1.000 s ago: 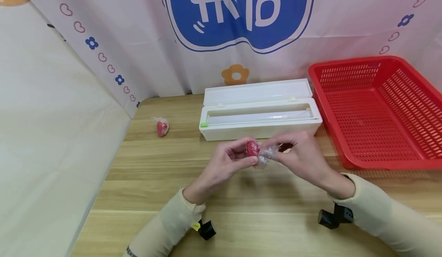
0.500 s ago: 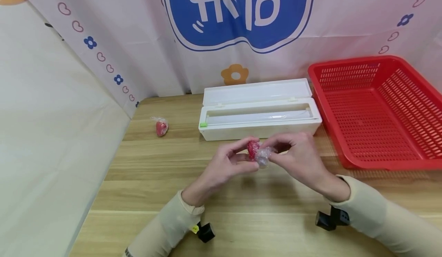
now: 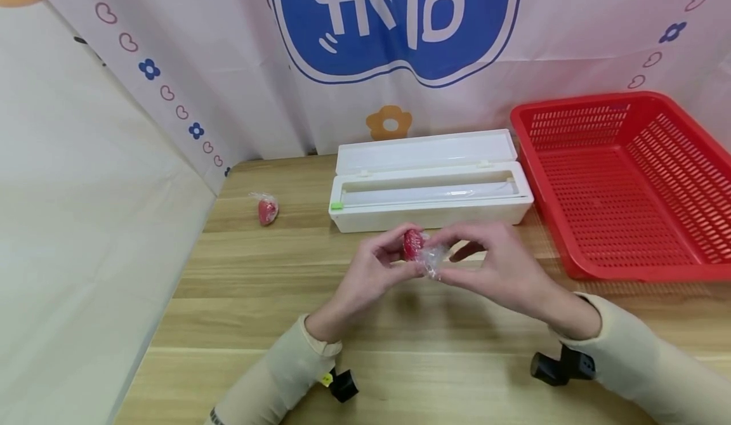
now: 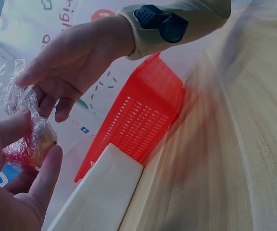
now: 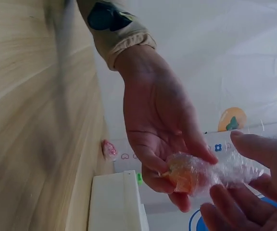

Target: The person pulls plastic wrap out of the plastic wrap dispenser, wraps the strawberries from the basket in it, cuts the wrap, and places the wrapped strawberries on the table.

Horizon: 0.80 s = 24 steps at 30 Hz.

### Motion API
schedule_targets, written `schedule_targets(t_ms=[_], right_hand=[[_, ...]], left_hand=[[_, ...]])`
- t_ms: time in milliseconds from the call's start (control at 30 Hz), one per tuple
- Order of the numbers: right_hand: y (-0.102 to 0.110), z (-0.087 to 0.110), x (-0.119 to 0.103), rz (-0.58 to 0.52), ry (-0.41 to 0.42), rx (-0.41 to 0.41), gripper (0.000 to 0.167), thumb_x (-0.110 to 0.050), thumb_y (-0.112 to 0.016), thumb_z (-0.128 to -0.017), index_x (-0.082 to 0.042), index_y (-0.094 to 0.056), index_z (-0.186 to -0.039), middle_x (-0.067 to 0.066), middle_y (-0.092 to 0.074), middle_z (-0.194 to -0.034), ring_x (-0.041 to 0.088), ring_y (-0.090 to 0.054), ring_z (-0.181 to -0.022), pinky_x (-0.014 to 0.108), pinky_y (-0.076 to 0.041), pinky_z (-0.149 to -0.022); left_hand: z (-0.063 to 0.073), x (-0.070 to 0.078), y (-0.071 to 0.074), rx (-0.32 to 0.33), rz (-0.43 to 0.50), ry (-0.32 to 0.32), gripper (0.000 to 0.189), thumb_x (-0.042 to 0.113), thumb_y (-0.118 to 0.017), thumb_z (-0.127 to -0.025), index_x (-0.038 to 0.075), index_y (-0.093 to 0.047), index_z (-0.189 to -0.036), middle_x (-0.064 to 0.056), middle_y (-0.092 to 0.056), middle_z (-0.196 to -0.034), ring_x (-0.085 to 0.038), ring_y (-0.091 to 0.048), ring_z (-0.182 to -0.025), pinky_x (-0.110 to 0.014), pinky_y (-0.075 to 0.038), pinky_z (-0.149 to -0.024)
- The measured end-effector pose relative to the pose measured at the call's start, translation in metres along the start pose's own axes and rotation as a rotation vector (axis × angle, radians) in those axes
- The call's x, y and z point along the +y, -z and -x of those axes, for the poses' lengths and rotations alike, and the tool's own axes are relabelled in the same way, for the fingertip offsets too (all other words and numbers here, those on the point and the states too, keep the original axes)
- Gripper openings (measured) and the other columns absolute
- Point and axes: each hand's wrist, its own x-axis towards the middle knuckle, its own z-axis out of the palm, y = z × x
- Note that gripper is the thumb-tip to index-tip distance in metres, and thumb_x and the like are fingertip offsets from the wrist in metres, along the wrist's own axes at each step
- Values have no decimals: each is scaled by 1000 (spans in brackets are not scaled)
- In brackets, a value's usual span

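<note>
My left hand [image 3: 374,266] grips a small rounded red thing [image 3: 412,245] wrapped in cling film, held above the table. In the wrist views the wrapped thing [image 5: 189,179] also shows orange-yellow patches; its kind is blurred by the film. A loose, crumpled tail of cling film [image 3: 433,259] sticks out on its right side. My right hand [image 3: 502,266] is at this tail, thumb and forefinger spread apart on either side of it. In the left wrist view the right fingertips lie close against the film [image 4: 18,94]. Another red wrapped piece [image 3: 267,212] lies on the table at left.
A white cling film dispenser [image 3: 431,215], lid raised and a roll inside, stands behind the hands. A red plastic basket [image 3: 542,222] sits at the back right. The wooden table [image 3: 240,323] runs up to a printed cloth [image 3: 457,101] at the back.
The right thumb and forefinger have spread wider around the film tail, which is bunched closer to the red thing. The left hand keeps its hold, shifted slightly left.
</note>
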Motion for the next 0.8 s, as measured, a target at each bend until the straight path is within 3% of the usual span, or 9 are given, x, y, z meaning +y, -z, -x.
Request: schedule_targets(t_ms=[133,200,300,400,533,633,800], right_hand=[[-4,0,0,129,198,131,27,-10,-85,-76,-12,-76,-101,-3,-77,-95,5,-68,-80,20,-59,-71],[-6,-1,1,163,235,184,20,-6,-83,-77,-10,-77,-96,-1,-77,-91,6,-70,-78,16,-57,-69],[-6,-3,2,138,175,223,15,-2,-81,-78,-10,-78,-90,0,-78,-87,5,-69,-71,14,-56,-64],[-5,-4,4,77,86,239,14,-1,-81,-78,-10,-79,-89,2,-78,-84,3,-66,-67,16,-56,-59],[-3,-6,8,11,40,254,12,-3,-82,-77,-10,-79,-87,3,-78,-82,3,-66,-66,18,-56,-58],[-4,-7,9,-47,16,245,13,-7,-83,-77,-11,-79,-89,2,-77,-83,4,-67,-67,20,-57,-59],[-5,-9,10,-109,-44,232,14,-11,-83,-78,-12,-76,-90,1,-74,-82,8,-66,-66,23,-57,-59]], left_hand=[[0,0,-2,-37,-25,-18,47,-1,-73,-85,7,-61,-130,-17,-67,-120,-12,-68,-97,-32,-61,-84],[0,1,-4,-82,-32,-29,48,1,-73,-86,10,-60,-131,-16,-67,-120,-13,-68,-97,-34,-61,-84],[1,3,-6,-138,-41,-24,49,6,-73,-88,14,-59,-134,-12,-67,-120,-13,-68,-97,-34,-62,-82],[1,6,-7,-157,-53,-25,53,6,-73,-88,15,-57,-138,-11,-65,-123,-14,-66,-98,-32,-61,-83],[1,8,-7,-176,-60,-30,58,3,-71,-88,13,-52,-142,-12,-63,-129,-17,-65,-102,-30,-60,-87],[2,9,-7,-196,-18,-13,64,-1,-68,-89,13,-43,-147,-16,-60,-136,-22,-65,-111,-31,-59,-91],[4,8,-8,-233,73,9,58,-7,-62,-91,5,-37,-142,-25,-55,-138,-33,-62,-118,-33,-57,-96]])
